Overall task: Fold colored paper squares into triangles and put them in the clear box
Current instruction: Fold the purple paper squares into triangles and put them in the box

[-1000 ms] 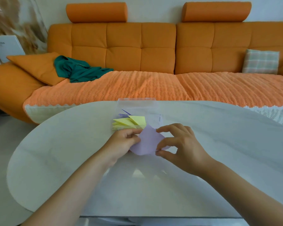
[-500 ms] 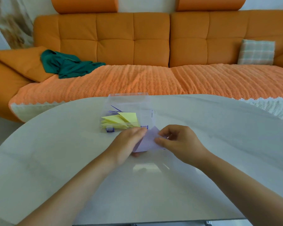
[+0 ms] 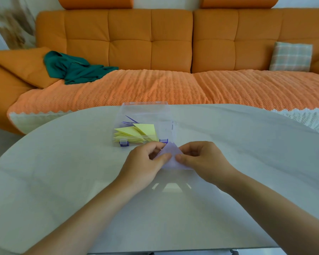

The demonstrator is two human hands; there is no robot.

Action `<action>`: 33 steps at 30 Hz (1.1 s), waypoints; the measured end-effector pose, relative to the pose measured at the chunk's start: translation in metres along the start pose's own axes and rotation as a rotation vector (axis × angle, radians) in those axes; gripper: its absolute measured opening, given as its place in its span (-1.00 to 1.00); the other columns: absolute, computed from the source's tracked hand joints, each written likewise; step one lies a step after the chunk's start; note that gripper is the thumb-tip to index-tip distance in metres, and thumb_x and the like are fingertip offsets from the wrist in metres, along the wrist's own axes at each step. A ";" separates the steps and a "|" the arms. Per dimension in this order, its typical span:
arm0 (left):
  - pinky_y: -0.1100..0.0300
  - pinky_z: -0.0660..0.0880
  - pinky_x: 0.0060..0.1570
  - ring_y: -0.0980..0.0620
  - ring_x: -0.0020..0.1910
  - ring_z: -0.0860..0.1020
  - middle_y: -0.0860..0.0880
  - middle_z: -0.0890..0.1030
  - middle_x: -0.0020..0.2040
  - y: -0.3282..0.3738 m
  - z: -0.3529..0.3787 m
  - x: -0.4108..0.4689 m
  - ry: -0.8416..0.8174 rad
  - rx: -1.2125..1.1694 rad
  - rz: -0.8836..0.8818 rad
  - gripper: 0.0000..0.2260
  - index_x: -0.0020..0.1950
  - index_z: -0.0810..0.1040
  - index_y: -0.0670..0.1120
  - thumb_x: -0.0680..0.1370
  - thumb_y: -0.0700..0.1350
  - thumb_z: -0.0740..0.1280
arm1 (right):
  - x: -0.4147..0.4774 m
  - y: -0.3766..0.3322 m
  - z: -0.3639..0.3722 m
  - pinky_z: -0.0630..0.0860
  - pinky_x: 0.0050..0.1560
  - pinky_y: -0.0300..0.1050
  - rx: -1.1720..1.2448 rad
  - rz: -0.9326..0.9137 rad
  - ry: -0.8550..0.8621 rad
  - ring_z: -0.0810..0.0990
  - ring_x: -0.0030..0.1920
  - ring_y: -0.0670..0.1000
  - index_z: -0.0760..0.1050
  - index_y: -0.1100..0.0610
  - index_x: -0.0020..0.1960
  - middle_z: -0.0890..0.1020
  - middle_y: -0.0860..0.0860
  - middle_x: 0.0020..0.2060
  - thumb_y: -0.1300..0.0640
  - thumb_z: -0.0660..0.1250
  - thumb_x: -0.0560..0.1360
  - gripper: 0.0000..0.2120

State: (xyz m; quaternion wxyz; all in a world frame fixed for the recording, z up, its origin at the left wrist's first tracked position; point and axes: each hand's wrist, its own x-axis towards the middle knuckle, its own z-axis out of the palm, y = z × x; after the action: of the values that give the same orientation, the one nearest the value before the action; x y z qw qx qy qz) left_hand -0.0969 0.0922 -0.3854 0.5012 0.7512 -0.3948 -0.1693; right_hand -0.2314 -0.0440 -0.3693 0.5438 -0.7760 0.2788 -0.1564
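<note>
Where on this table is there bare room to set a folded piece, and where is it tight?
Bare table runs left of the clear box and left hand, right of the right hand, and on the near side of both. Tight spot: just before the box, where both hands pinch the purple paper.

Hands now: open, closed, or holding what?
Left hand: pinching the purple paper.
Right hand: pinching the purple paper too.
</note>
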 end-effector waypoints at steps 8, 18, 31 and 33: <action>0.46 0.39 -0.05 0.30 -0.02 0.55 0.12 0.69 0.08 0.001 0.007 -0.002 0.034 0.071 0.026 -0.68 0.34 0.59 0.09 0.60 -0.13 0.33 | -0.001 -0.001 0.001 0.60 -0.10 0.07 -0.042 -0.050 0.033 0.65 -0.22 0.07 0.70 0.02 -0.09 0.73 0.02 -0.20 0.15 0.43 0.51 -0.92; 0.54 0.36 0.13 0.30 0.24 0.52 0.17 0.59 0.29 -0.001 0.016 -0.003 0.045 0.096 0.056 -0.64 0.42 0.49 0.08 0.63 -0.10 0.31 | -0.004 0.004 0.004 0.51 -0.15 -0.25 -0.292 -0.206 0.058 0.59 -0.17 -0.11 0.65 -0.14 0.07 0.68 -0.15 -0.14 0.06 0.25 0.61 -0.78; 0.64 0.31 0.03 0.27 0.18 0.52 0.13 0.61 0.28 0.000 0.024 -0.006 0.053 0.159 0.084 -0.65 0.42 0.51 0.05 0.63 -0.12 0.31 | 0.001 0.007 0.002 0.40 -0.28 -0.41 -0.348 -0.145 0.129 0.55 -0.22 -0.26 0.64 -0.13 -0.09 0.61 -0.35 -0.28 0.01 0.33 0.57 -0.87; 0.64 0.32 0.03 0.27 0.19 0.53 0.12 0.60 0.29 -0.001 0.024 -0.007 0.056 0.165 0.079 -0.65 0.42 0.51 0.05 0.63 -0.11 0.31 | -0.002 0.008 0.005 0.39 -0.25 -0.45 -0.372 -0.179 0.138 0.53 -0.20 -0.27 0.61 -0.19 -0.14 0.60 -0.35 -0.27 0.01 0.33 0.56 -0.84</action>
State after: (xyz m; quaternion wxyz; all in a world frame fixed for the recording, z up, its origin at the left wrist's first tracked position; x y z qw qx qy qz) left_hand -0.1165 0.0824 -0.3979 0.4548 0.7782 -0.4224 -0.0954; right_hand -0.2324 -0.0411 -0.3781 0.3549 -0.8721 0.2693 -0.2025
